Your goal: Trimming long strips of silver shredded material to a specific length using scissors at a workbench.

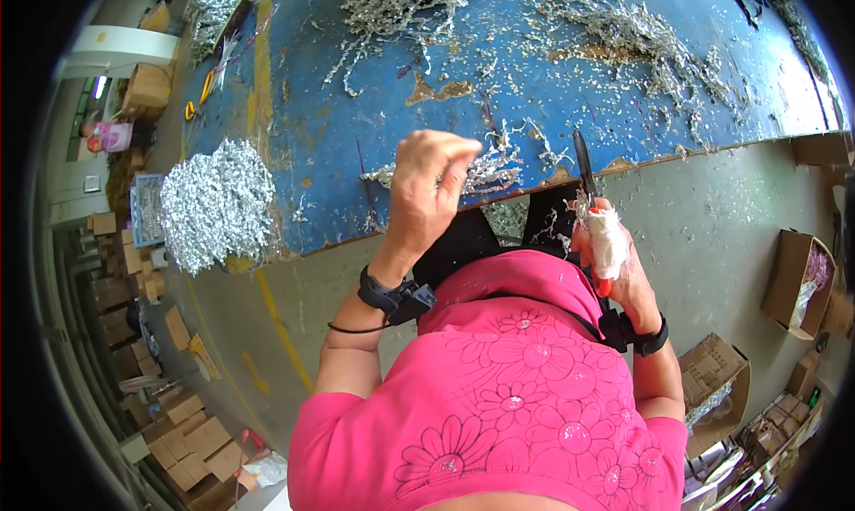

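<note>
Scissors with red handles sit wrapped in your right hand, their blades pointing away from you at the near edge of the blue table. Your hands are apart: your left hand curls above a small bunch of silver tinsel, though I cannot tell whether it pinches a strand. A thicker tinsel bundle lies at the table's left corner; a tinsel heap lies farther off.
</note>
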The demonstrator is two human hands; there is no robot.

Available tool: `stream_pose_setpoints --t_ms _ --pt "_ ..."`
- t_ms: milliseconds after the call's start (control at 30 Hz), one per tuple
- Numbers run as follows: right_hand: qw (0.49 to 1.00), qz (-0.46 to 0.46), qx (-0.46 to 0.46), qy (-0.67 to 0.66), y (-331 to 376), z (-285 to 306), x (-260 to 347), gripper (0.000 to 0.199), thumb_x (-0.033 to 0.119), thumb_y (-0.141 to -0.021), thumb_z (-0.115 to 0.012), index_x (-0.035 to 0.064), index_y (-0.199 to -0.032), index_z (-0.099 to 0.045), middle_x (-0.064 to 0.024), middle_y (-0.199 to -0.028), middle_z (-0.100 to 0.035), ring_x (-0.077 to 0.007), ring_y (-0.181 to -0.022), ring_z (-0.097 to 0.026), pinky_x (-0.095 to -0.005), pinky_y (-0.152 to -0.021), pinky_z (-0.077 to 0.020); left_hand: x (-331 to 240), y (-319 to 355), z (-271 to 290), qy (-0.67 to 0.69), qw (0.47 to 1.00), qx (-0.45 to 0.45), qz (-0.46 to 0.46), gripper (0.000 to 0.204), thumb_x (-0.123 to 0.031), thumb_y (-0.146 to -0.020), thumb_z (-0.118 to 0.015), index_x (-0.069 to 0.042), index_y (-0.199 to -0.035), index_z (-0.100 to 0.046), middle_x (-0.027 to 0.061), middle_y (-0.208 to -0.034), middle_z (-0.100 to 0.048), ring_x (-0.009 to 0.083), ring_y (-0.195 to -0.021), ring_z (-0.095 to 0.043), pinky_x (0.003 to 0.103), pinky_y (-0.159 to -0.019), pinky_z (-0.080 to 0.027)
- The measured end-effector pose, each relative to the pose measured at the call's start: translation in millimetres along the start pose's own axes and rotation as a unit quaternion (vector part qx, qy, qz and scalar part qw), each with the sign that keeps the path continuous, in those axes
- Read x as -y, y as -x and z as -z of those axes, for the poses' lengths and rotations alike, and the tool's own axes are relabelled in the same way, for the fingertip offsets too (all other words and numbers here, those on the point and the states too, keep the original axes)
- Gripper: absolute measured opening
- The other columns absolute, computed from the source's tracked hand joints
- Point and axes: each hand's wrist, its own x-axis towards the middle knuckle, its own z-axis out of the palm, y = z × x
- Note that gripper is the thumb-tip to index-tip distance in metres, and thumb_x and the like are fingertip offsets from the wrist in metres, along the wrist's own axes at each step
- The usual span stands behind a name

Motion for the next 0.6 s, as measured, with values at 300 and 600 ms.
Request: stream_pose_setpoints --t_ms 300,600 --pt "1.000 0.012 0.027 -0.009 -2.0 -3.0 2.0 0.042 0.011 -0.084 -0.067 0.0051 -0.120 -0.046 -0.0139 -0.087 -0.064 -0.0313 -0.079 -0.065 -0.0383 -0.072 -0.0495 5.2 6.8 -14.2 -0.068 0.988 0.114 -0.084 0.018 -0.007 -0.075 -0.075 -0.011 -0.089 -0.065 0.0009 -0.090 -0.062 0.0201 -0.087 -0.058 0.035 -0.080 -0.040" --pt "0.994 0.050 0.056 0.085 0.2 -1.1 10.2 0.037 0.017 -0.085 -0.066 0.0037 -0.114 -0.047 -0.0162 -0.089 -0.066 -0.0348 -0.083 -0.067 -0.0395 -0.072 -0.0497 -2.8 6.9 -1.6 -0.078 0.990 0.109 -0.051 0.026 -0.007 -0.078 -0.073 -0.009 -0.102 -0.066 0.0052 -0.104 -0.063 0.0236 -0.100 -0.059 0.035 -0.088 -0.042"
